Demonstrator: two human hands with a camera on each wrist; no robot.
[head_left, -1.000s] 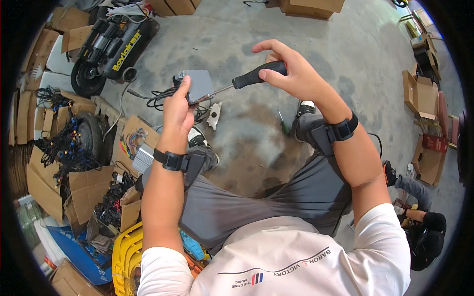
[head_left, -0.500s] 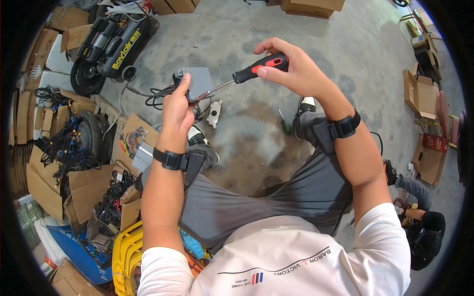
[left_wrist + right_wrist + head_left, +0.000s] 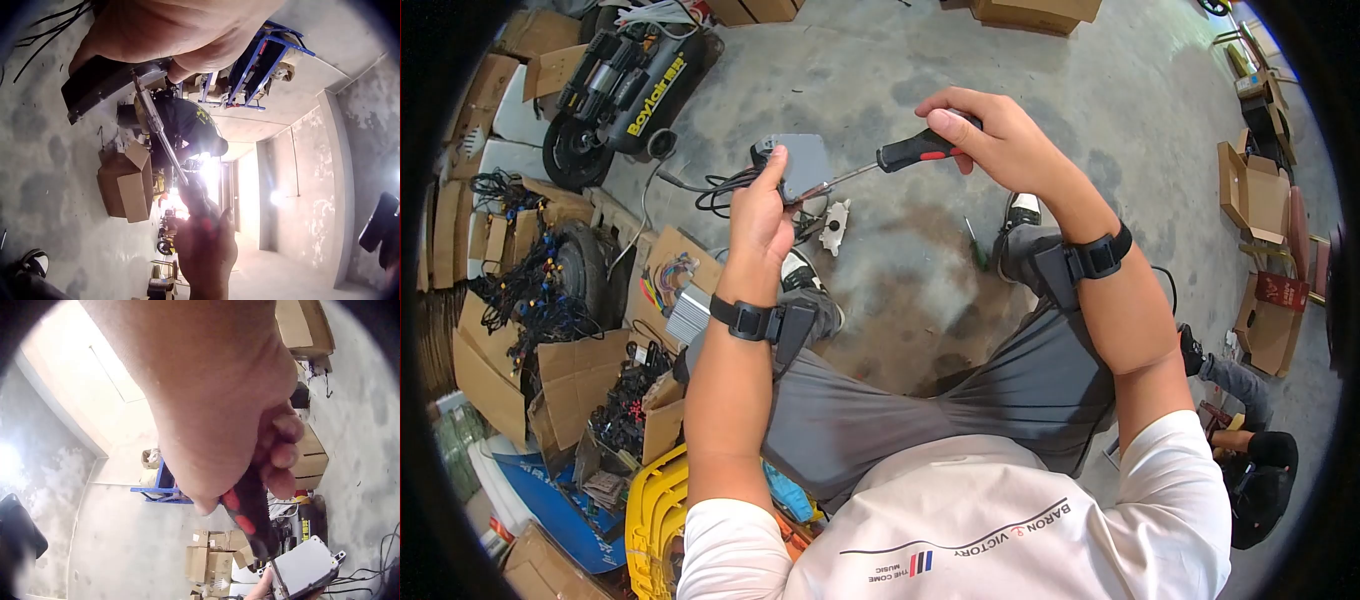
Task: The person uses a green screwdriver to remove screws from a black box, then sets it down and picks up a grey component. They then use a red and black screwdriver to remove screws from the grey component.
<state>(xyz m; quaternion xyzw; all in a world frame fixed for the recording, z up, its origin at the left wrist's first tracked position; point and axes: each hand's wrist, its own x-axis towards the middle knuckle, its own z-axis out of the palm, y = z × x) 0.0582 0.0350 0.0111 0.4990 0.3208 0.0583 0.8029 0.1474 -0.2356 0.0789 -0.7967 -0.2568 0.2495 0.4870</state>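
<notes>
Above concrete floor, nearer its left edge than its right: grey box, pinched in your left hand, thumb along box's left edge. Your right hand grips screwdriver by handle, fingers curled; tip at box's near edge. Shaft spans gap between hands. Black cables beside box; compressor well apart, toward floor's far left corner.

Two hands: left hand, right hand. Two screwdrivers: red-and-black screwdriver, green-handled screwdriver. One grey housing. Two arm straps. Two black-and-white shoes. One white plate. One black tank. Cardboard boxes: several, too cluttered for exact count.
</notes>
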